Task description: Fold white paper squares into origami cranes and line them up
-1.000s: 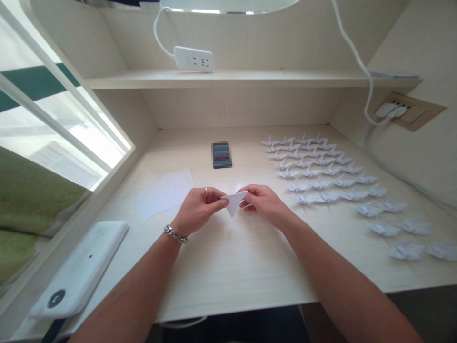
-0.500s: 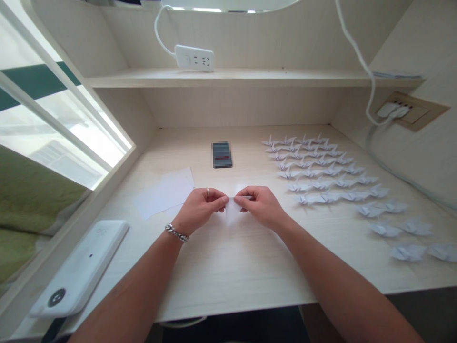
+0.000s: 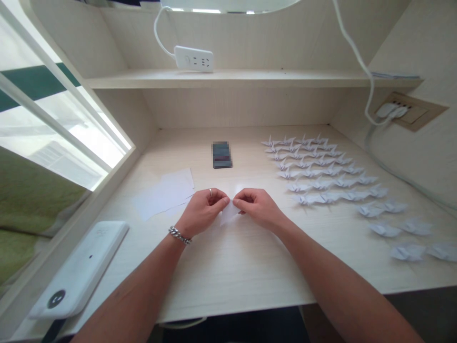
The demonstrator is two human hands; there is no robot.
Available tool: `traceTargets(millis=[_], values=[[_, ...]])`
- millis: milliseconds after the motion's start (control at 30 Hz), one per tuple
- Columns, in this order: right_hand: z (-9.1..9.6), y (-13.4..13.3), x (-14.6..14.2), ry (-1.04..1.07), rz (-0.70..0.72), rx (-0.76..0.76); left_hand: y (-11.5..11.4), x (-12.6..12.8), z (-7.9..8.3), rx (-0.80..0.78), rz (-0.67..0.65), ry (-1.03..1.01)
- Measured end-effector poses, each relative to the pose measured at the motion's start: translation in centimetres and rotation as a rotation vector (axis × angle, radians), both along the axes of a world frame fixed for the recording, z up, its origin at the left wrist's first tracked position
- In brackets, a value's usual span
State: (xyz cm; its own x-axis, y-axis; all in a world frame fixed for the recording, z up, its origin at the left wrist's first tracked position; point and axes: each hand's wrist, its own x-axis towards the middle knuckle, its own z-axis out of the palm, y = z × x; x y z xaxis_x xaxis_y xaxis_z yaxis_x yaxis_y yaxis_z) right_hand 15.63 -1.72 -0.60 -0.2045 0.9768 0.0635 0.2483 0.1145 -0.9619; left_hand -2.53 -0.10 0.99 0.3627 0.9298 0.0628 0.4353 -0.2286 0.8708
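Observation:
Between my two hands, just above the desk, is a small folded piece of white paper [image 3: 229, 215] with a point hanging downward. My left hand [image 3: 205, 207] pinches its upper edge between thumb and fingers; a ring and a chain bracelet are on that side. My right hand [image 3: 257, 207] pinches the same paper close beside, the fingertips nearly meeting. Parts of the paper are hidden behind the fingers. Left of my left hand lie flat white paper sheets [image 3: 164, 193], overlapping. To the right stand rows of folded white paper cranes [image 3: 317, 166].
A dark, pixelated flat object [image 3: 222, 155] lies behind my hands. On the left rests a white device [image 3: 80, 269] with a round dial. A power strip [image 3: 193, 59] sits on the shelf [image 3: 250, 80]. A white cable hangs at right to a wall socket [image 3: 412, 112].
The folded paper has turned, its lower point swinging slightly left. My left hand has shifted a little to the right, and both hands still pinch the paper.

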Motion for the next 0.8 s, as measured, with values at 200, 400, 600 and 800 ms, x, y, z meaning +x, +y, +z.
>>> traceTargets(millis=[200, 400, 600, 800], values=[[0.4, -0.1, -0.1, -0.121, 0.007, 0.078, 0.0, -0.1, 0.4, 0.063, -0.023, 0.064], [0.6, 0.1, 0.9, -0.007, 0.012, -0.027, 0.6, -1.4, 1.2, -0.034, 0.077, -0.109], [0.9, 0.1, 1.5, 0.078, 0.0, -0.059, 0.6, -1.9, 1.6, -0.041, 0.103, -0.172], [0.9, 0.5, 2.3, 0.191, -0.118, -0.085, 0.8, -2.5, 1.7, -0.032, 0.162, -0.239]])
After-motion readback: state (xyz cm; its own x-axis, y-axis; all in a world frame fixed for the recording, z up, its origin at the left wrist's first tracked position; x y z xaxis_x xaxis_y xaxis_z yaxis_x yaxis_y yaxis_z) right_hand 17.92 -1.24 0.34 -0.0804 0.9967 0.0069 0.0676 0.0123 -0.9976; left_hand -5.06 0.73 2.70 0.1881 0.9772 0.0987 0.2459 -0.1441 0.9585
